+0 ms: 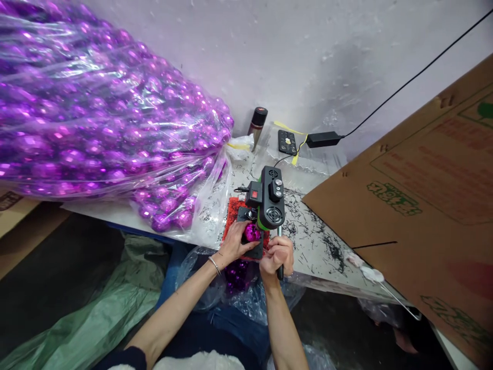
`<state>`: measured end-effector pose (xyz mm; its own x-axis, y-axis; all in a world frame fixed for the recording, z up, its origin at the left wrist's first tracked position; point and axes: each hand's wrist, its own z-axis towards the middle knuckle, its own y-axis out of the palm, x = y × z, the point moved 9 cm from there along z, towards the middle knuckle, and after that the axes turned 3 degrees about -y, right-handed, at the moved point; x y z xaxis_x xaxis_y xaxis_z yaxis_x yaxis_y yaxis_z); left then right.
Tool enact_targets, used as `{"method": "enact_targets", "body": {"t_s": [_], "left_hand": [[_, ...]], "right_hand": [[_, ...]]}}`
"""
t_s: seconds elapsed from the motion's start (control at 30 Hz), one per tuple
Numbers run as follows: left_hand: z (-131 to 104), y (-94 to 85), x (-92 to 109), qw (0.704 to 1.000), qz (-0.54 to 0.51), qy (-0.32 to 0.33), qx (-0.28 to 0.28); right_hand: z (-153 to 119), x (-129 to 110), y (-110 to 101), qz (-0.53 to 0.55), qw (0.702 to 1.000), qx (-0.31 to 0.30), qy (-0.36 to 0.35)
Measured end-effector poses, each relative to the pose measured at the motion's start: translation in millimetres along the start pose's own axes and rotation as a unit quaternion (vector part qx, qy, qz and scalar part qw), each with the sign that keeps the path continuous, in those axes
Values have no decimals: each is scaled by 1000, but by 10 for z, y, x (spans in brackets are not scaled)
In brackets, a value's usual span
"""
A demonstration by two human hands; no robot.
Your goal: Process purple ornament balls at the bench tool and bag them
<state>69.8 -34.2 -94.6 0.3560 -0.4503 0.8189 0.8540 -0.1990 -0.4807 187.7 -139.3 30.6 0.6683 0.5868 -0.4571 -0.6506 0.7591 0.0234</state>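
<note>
My left hand (233,243) grips a shiny magenta bauble (252,232) between thumb and fingers, on the dark base plate (254,252) of a small bench drill press (271,198). The bauble sits beneath the machine's black head, and the tip of the drill is hidden from above. My right hand (278,255) is closed around the press's metal lever (280,232), whose black end sticks out below the fingers. Under the base lies a red mat (232,209). More purple baubles (235,277) lie in a clear plastic bag below the table edge, close to my lap.
A huge clear bag of purple baubles (96,118) fills the left side. To the right leans a large cardboard box (408,216). Black shavings (308,236) litter the white table. A spray can (257,126) and a power adapter (323,139) with its cable are near the wall.
</note>
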Motion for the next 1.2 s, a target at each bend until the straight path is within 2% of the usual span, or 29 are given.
{"method": "enact_targets", "body": {"t_s": [0.37, 0.5, 0.67, 0.77, 0.87, 0.93, 1.0, 1.1, 1.2], "left_hand": [[18, 16, -33, 1000, -9, 12, 2], [42, 18, -40, 1000, -12, 10, 2], [73, 30, -20, 1000, -6, 7, -1], [-71, 7, 55, 1000, 3, 17, -2], [-388, -66, 172, 998, 25, 48, -15], [-589, -170, 227, 997, 38, 67, -24], [-670, -347, 216, 996, 53, 65, -15], [-503, -744, 67, 991, 128, 11, 41], [-184, -1191, -153, 958, 256, -93, 91]], "right_hand": [[-95, 79, 17, -7, 999, 27, 39], [-137, 89, 36, -9, 999, 30, 16], [45, 16, 14, 5, 999, 21, 25], [269, -40, -12, -1, 997, -4, 75], [431, -121, -6, -12, 995, -37, 94], [468, -179, 2, -11, 996, -44, 80], [450, -217, 12, -10, 997, -42, 62], [381, -220, 24, -15, 998, -36, 52], [333, -198, 27, -16, 998, -36, 57]]}}
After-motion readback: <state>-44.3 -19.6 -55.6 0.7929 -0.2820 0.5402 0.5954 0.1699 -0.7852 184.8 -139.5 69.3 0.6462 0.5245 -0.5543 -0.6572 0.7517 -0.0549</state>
